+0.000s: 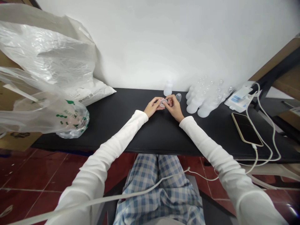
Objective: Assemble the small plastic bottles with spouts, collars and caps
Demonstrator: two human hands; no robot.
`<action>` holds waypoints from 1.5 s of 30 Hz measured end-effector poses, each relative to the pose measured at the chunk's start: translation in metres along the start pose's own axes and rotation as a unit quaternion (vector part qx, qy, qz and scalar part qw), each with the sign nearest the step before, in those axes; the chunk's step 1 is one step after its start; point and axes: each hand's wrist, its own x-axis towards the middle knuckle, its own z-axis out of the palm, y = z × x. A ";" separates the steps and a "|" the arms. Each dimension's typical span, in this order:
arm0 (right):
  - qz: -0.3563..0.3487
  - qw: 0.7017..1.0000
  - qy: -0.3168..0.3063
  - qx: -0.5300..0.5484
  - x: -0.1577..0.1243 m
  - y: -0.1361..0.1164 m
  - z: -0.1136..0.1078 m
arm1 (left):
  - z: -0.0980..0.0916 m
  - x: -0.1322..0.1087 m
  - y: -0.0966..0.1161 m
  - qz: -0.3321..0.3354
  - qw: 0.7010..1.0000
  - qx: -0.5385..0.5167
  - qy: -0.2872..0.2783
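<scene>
Both my hands meet over the middle of the black table (131, 131). My left hand (153, 107) and my right hand (173, 107) pinch a small clear plastic part (163, 102) between their fingertips. A small clear cap (178, 97) lies just beyond my right hand. A small white bottle (167, 88) stands upright behind the hands, by the wall. Several more white bottles (206, 97) lie grouped on the table to the right.
A big clear plastic bag (44, 78) fills the left side, with a white sack (93, 93) behind it. On the right lie a phone (246, 128) with a white cable (269, 137) and a white-blue packet (239, 100). Red floor tiles below.
</scene>
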 end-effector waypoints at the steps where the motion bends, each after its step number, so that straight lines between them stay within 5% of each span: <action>1: 0.014 1.000 0.003 0.007 0.000 0.002 0.000 | 0.001 0.000 -0.001 0.000 1.000 0.002 -0.012; 6: 0.063 0.995 -0.054 0.064 -0.001 0.008 0.002 | 0.001 0.002 -0.004 0.020 0.999 0.009 -0.045; 15: 0.070 0.982 -0.138 0.110 -0.002 0.013 0.002 | 0.006 0.002 -0.008 0.029 0.989 0.138 0.036; 22: 0.092 0.986 -0.088 0.111 -0.003 0.020 0.007 | 0.015 -0.004 0.002 0.049 0.973 0.222 0.043; 33: 0.078 0.985 -0.114 0.104 -0.001 0.019 0.005 | 0.011 0.008 -0.010 0.034 0.993 0.105 0.031; 45: 0.107 0.977 -0.103 0.150 0.001 0.011 0.014 | 0.009 0.006 -0.009 0.043 0.986 0.147 0.071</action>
